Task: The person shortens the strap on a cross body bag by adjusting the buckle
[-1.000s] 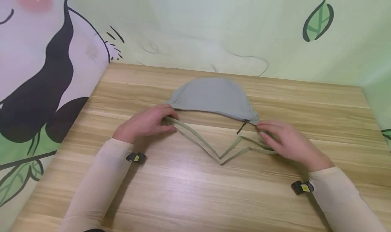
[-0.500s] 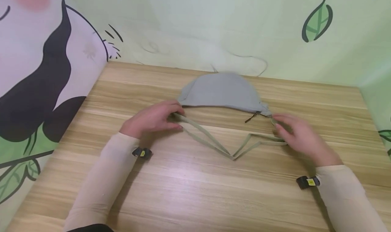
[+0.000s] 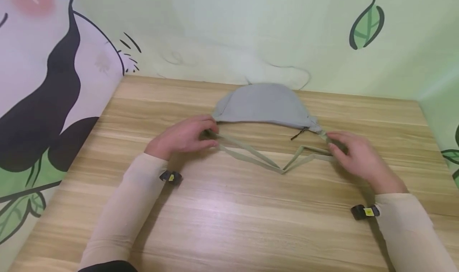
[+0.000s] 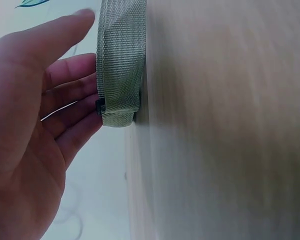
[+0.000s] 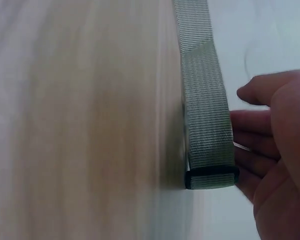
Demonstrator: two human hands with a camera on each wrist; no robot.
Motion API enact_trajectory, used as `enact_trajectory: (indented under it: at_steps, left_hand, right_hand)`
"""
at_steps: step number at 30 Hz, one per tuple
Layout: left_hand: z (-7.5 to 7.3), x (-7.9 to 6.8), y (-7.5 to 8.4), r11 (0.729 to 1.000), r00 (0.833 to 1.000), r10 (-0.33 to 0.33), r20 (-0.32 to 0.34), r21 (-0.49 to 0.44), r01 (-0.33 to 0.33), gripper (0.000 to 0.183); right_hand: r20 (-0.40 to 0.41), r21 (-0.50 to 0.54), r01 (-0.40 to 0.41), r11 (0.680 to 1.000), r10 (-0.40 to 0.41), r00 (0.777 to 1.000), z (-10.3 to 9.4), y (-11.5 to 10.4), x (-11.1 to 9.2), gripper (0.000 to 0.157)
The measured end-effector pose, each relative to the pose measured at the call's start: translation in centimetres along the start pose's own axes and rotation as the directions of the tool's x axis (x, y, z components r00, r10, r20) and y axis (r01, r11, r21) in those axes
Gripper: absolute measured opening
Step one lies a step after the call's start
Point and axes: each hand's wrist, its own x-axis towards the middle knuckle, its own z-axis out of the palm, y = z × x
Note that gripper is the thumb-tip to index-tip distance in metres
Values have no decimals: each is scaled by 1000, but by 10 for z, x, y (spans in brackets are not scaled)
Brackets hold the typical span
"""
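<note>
A grey waist bag lies on the wooden table, its curved side toward the wall and its zip edge toward me. A black zipper pull hangs at the right end. In front, the grey-green webbing strap stands on edge in a zigzag. My left hand touches the bag's left end, thumb apart from the fingers. At the right end my right hand touches the strap, thumb likewise apart. Both wrist views show relaxed fingers behind the strap; a black slider sits on its right fold.
The wooden tabletop meets a pale green wall right behind the bag. A cartoon-printed wall bounds the left side, and another wall stands on the right. A wrist camera shows below the right hand.
Both hands have moved right and slightly away from me, and the bag has slid along with them. Its strap has shifted the same way, and the zigzag has become shallower.
</note>
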Motion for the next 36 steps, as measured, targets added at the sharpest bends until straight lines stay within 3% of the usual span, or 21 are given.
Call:
enact_trajectory:
  at_steps: [5, 10, 14, 26, 36]
  left_hand:
    - [2, 0, -3, 999, 998, 50, -35, 0, -50, 19]
    - [0, -6, -6, 999, 998, 46, -47, 14, -46, 15]
    - [0, -10, 1, 999, 999, 40, -30, 30, -39, 19]
    - [14, -4, 32, 987, 987, 154, 39, 37, -155, 37]
    - [15, -18, 26, 992, 992, 122, 33, 11, -122, 25]
  right_hand:
    - [-54, 60, 40, 997, -37, 998, -1, -1, -8, 35]
    - [-114, 127, 104, 986, -89, 989, 4, -3, -11, 37]
    - [-131, 191, 136, 972, -112, 985, 7, -8, -11, 40]
    - [-8, 305, 161, 939, -166, 986, 22, -30, -5, 35]
    - [27, 394, 198, 898, -226, 974, 32, -45, -3, 31]
